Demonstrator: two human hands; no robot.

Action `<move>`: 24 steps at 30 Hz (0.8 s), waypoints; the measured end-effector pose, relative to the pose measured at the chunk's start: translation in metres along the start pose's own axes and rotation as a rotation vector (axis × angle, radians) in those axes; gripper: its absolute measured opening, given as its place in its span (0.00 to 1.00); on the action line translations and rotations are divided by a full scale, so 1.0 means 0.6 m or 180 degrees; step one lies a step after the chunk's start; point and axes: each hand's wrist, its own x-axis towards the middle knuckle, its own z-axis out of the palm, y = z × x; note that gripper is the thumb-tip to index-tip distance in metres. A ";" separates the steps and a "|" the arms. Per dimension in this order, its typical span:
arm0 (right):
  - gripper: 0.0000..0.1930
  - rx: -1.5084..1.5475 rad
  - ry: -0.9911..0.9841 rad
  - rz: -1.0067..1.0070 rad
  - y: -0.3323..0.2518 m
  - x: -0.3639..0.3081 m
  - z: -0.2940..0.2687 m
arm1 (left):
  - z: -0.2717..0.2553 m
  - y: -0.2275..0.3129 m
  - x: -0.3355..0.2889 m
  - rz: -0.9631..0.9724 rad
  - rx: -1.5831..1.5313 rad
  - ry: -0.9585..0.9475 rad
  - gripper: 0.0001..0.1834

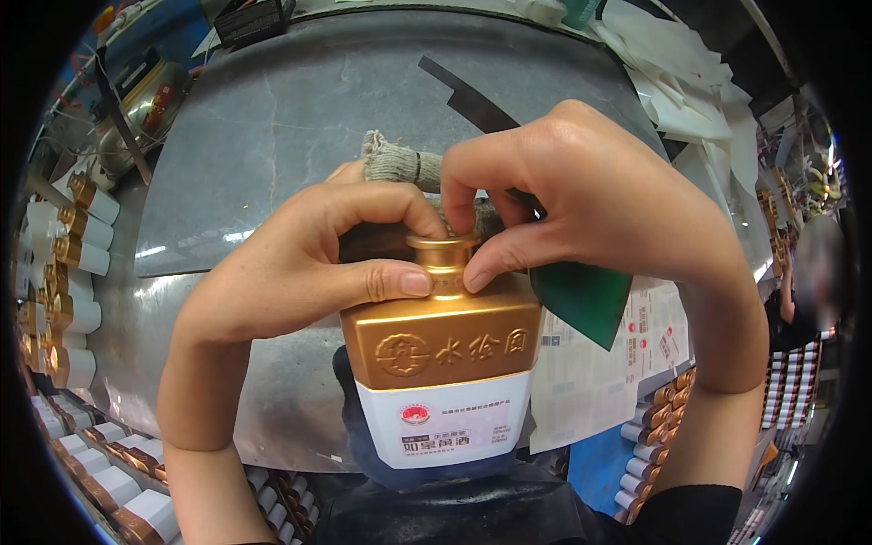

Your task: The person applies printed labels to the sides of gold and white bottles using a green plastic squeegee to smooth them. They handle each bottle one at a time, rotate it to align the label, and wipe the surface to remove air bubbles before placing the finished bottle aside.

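A flask-shaped bottle [445,341], gold above and white with a printed label below, stands nearly upright close to my body. My left hand [300,241] pinches its gold neck from the left, thumb in front and fingers curled over the mouth. From the other side my right hand [545,186] grips the same neck, its thumb against the front and its index finger bent down at the rim. The fingers partly hide the bottle's mouth. Behind the neck lies a grey knitted glove or cloth [404,165]. Under my right hand shows a glossy green piece [586,295].
A grey slab [272,136] covers the worktable, with a dark stepped strip [468,100] on it. Printed label sheets [581,391] lie at the right, white papers [663,64] at the far right. Rows of gold-and-white bottles [82,309] stand left, with more [649,436] at lower right.
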 end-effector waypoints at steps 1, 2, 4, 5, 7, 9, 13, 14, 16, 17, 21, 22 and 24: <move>0.16 0.0051 -0.0013 -0.0012 0.001 0.001 0.001 | 0.001 -0.001 0.000 -0.0021 -0.0058 0.0007 0.15; 0.15 0.0095 0.0010 -0.0063 0.004 0.002 0.002 | 0.001 -0.001 0.000 -0.0043 -0.0117 0.0014 0.15; 0.15 0.0185 0.0060 -0.0154 0.011 0.003 0.006 | -0.002 0.002 0.001 -0.0021 0.0067 -0.0033 0.15; 0.15 0.0235 0.0058 -0.0194 0.014 0.004 0.008 | -0.003 0.003 0.001 -0.0011 0.0158 -0.0056 0.15; 0.15 0.0325 0.0054 -0.0272 0.019 0.004 0.008 | -0.002 -0.003 0.001 -0.0047 -0.0040 -0.0052 0.15; 0.15 0.0556 -0.0153 -0.0110 0.020 0.003 0.002 | -0.002 -0.004 0.003 -0.0043 -0.0139 -0.0047 0.15; 0.15 0.0772 -0.0321 0.0052 0.021 0.004 -0.001 | 0.000 -0.005 0.004 -0.0078 -0.0316 -0.0032 0.14; 0.15 0.0754 -0.0308 0.0001 0.022 0.006 0.001 | 0.000 -0.006 0.004 -0.0118 -0.0405 -0.0027 0.14; 0.15 0.0712 -0.0270 -0.0077 0.021 0.007 0.003 | 0.000 -0.007 0.005 -0.0089 -0.0345 -0.0015 0.14; 0.14 0.0708 -0.0286 -0.0052 0.020 0.006 0.002 | 0.000 -0.007 0.004 -0.0075 -0.0316 -0.0008 0.14; 0.14 0.0616 -0.0297 -0.0023 0.016 0.006 0.003 | -0.006 -0.010 0.007 0.0118 0.0117 -0.0118 0.15; 0.14 0.0571 -0.0283 -0.0032 0.014 0.005 0.003 | -0.005 -0.009 0.005 0.0163 0.0202 -0.0087 0.15; 0.14 0.0808 -0.0326 -0.0073 0.012 0.004 0.000 | -0.005 -0.009 0.000 0.0181 0.0099 -0.0044 0.14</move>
